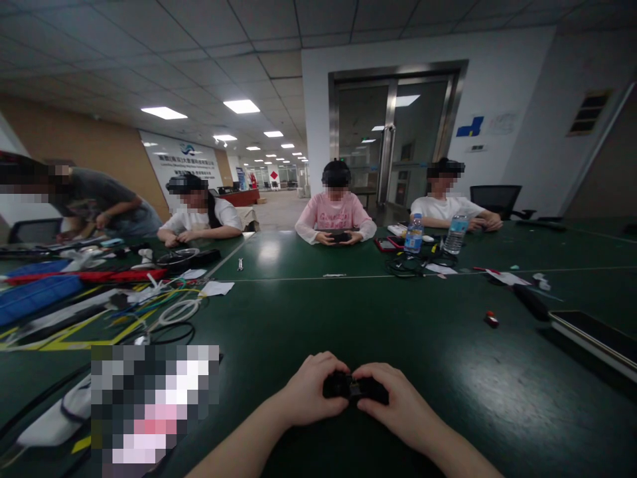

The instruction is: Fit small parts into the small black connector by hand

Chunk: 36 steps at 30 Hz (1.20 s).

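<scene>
Between my two hands is a small black object (355, 389) with dark rounded ends and a narrower middle; its exact kind is too dark to make out. My left hand (316, 390) grips the left end, thumb below and fingers on top. On the opposite end, my right hand (391, 399) is closed in the same way. The object is held level over the green table (318, 325), near its front edge. My fingers hide parts of both ends.
Left lie cables (179, 312), a blue tray (40, 299) and a power strip (64, 411). A small red-and-white item (491, 319) and a phone-like slab (597, 338) lie right. Water bottles (413, 234) stand farther back. Several people wearing headsets are around the table.
</scene>
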Tool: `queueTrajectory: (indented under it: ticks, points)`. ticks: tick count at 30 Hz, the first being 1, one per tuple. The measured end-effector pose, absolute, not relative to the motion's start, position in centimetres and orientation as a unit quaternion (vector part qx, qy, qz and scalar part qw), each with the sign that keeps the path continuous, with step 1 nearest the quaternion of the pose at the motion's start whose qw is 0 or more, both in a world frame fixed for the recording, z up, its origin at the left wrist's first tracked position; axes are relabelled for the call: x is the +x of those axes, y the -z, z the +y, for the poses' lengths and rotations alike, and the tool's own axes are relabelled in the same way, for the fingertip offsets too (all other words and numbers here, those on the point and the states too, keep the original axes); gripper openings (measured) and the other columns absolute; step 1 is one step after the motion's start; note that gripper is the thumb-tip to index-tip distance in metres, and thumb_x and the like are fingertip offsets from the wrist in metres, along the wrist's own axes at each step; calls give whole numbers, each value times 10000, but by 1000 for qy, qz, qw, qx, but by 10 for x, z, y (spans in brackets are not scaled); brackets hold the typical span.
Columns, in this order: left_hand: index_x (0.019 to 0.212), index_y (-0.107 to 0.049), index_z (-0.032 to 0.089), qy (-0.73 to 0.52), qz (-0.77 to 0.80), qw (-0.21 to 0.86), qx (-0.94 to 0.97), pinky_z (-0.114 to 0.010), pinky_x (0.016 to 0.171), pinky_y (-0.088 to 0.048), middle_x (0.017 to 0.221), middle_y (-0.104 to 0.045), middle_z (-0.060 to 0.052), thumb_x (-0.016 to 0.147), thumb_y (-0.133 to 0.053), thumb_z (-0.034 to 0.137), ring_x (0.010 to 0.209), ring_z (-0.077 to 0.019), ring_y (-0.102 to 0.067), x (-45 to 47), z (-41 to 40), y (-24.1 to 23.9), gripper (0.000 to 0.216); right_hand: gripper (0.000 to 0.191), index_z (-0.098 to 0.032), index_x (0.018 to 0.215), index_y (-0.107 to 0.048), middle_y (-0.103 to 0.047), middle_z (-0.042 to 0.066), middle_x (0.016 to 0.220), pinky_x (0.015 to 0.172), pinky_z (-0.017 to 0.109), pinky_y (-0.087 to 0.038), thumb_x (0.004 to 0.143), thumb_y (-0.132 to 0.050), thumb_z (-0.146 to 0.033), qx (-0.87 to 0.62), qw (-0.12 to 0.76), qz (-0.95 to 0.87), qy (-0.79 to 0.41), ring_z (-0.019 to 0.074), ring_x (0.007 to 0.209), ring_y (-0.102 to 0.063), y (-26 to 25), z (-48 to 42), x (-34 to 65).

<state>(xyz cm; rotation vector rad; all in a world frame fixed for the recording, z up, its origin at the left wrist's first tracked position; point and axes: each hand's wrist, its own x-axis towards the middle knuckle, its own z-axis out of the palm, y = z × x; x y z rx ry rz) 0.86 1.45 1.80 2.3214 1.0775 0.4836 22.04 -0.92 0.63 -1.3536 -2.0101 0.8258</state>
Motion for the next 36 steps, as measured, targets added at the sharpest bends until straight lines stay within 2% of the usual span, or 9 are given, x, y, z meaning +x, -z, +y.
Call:
queueTrajectory:
  ticks: [11, 17, 28, 36]
  points:
    - [1097, -558, 247, -194, 393, 259, 861, -338, 864, -411, 1033, -580, -30, 704, -685, 256, 955, -214, -532, 7, 16, -12, 412, 344, -301, 1027, -658, -659, 18, 1055, 909, 387, -418, 693, -684, -222, -519, 260, -751, -315, 249, 1028, -566, -4, -7, 220]
    - [1072, -569, 243, -195, 403, 243, 861, -340, 871, -408, 1030, -579, -31, 716, -675, 276, 953, -217, -535, 8, 13, -12, 372, 383, -286, 1085, -631, -645, 19, 1102, 933, 367, -410, 708, -675, -241, -509, 261, -755, -320, 239, 1057, -561, -6, -6, 223]
    - [1086, -560, 229, -165, 417, 169, 878, -332, 845, -434, 1034, -571, -38, 770, -635, 322, 950, -218, -534, 10, 5, -21, 338, 339, -269, 1100, -618, -643, 15, 1107, 929, 369, -425, 762, -628, -279, -502, 266, -760, -314, 231, 1072, -564, 1, -2, 224]
    - [1131, -527, 224, -146, 425, 120, 885, -364, 911, -407, 1103, -555, -53, 824, -583, 350, 1028, -235, -507, 14, 0, -20, 336, 320, -244, 1093, -613, -647, 41, 1123, 954, 391, -419, 776, -598, -288, -488, 269, -771, -308, 241, 1081, -565, 2, 1, 225]
